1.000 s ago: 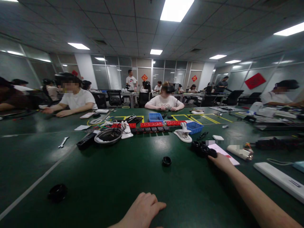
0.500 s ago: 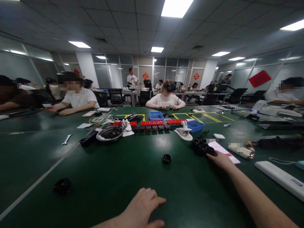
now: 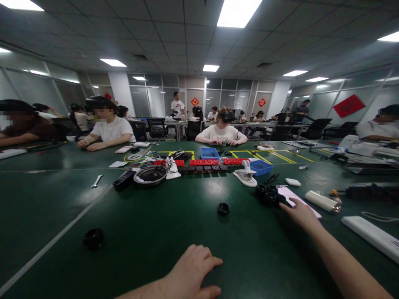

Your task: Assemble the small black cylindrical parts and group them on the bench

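Note:
My left hand (image 3: 196, 268) rests low over the green table (image 3: 156, 232), fingers apart and holding nothing. My right hand (image 3: 301, 214) reaches out to a cluster of black hollow round parts (image 3: 266, 196) on the right. Its fingers close on the part at the cluster's near right edge; the fingertips are partly hidden. A similar single black round part (image 3: 223, 209) stands in the middle of the table, beyond my left hand. Another black round part (image 3: 93, 238) sits farther left, near the pale line. Both are apart from my hands.
Beyond lie a white clip stand (image 3: 246, 176), a blue tray (image 3: 261, 167), red power strips (image 3: 204, 162), a round black pan (image 3: 150, 176) and a wrench (image 3: 97, 181). A pink sheet (image 3: 296, 199), a cream cylinder (image 3: 322, 201) and a long white case (image 3: 370, 236) flank my right arm. Co-workers sit opposite.
The whole view has shifted slightly, so things appear a little farther right. My right hand stays at the cluster, and my left hand keeps its pose.

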`<action>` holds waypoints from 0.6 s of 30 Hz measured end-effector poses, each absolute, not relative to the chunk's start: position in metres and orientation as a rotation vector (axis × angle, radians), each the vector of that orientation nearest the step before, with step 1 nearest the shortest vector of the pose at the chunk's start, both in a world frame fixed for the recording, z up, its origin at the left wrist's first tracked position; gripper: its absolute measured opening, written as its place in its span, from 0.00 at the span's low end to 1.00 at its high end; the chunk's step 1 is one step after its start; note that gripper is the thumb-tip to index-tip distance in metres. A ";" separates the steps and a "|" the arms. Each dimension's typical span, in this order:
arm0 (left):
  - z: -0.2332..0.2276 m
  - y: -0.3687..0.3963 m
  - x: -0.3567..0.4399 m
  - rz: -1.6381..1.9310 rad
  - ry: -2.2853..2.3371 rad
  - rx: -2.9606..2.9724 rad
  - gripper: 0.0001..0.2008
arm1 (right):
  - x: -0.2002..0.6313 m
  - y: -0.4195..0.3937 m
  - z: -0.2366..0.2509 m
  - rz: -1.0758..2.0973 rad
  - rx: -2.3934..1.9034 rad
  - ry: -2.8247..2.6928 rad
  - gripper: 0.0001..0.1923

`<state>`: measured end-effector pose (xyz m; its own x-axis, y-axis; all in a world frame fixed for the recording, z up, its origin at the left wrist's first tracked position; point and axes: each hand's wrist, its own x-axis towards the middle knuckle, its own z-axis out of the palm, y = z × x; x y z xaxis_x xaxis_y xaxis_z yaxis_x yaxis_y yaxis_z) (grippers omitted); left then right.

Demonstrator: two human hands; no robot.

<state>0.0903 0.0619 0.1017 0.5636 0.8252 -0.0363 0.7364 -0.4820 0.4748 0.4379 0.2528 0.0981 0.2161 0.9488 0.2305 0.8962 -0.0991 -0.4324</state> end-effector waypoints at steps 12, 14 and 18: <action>0.091 0.068 0.087 0.276 1.226 2.601 0.23 | 0.244 0.205 0.102 -0.075 -1.651 -2.401 0.35; 0.088 0.069 0.086 0.271 1.206 2.623 0.22 | 0.231 0.208 0.094 -0.096 -1.613 -2.527 0.26; 0.076 0.074 0.086 0.270 1.196 2.644 0.23 | 0.238 0.195 0.091 -0.118 -1.486 -2.656 0.13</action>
